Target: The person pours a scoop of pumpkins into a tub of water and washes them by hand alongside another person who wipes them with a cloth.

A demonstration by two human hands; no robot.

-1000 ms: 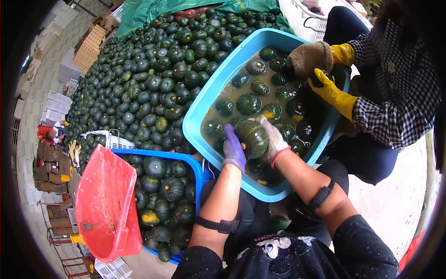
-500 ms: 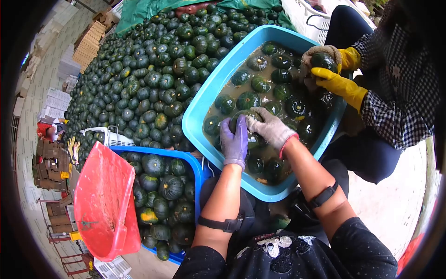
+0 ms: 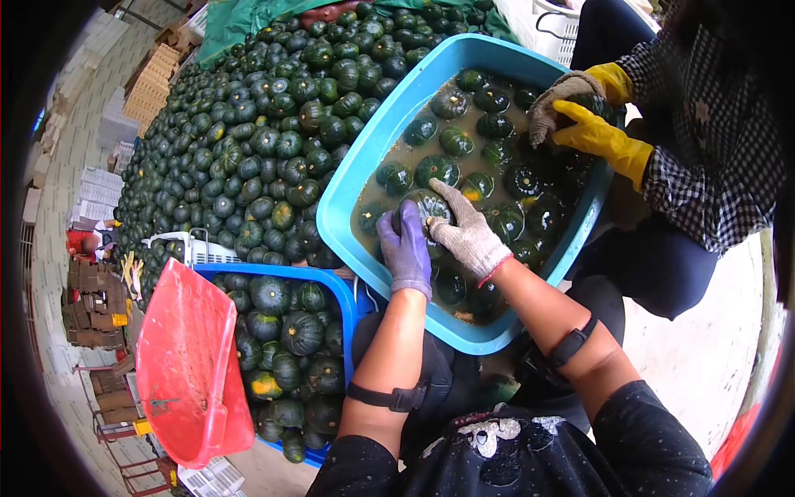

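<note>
Purple-gloved, my left hand (image 3: 405,248) has its fingers curled against the left side of a dark green kabocha pumpkin (image 3: 427,207) in the murky water. From the right, my right hand (image 3: 470,230), in a pale knit glove with a red cuff, presses on the same pumpkin, its fingers reaching along the right side. Both hands are over a light-blue tub (image 3: 338,217), where several other pumpkins float around them. One nearby pumpkin (image 3: 477,186) carries an orange patch.
Across the tub, a person's yellow-gloved hand (image 3: 603,141) and a brown cloth (image 3: 561,103) surround another pumpkin. A large pumpkin heap (image 3: 248,141) rises at left. Below it stand a blue crate (image 3: 349,300) full of pumpkins and a red plastic scoop-shaped container (image 3: 186,356).
My hands have turned the pumpkin and shifted slightly left. My right hand has gone from curling over its top to lying along its right side. The other person's cloth has moved around their pumpkin.
</note>
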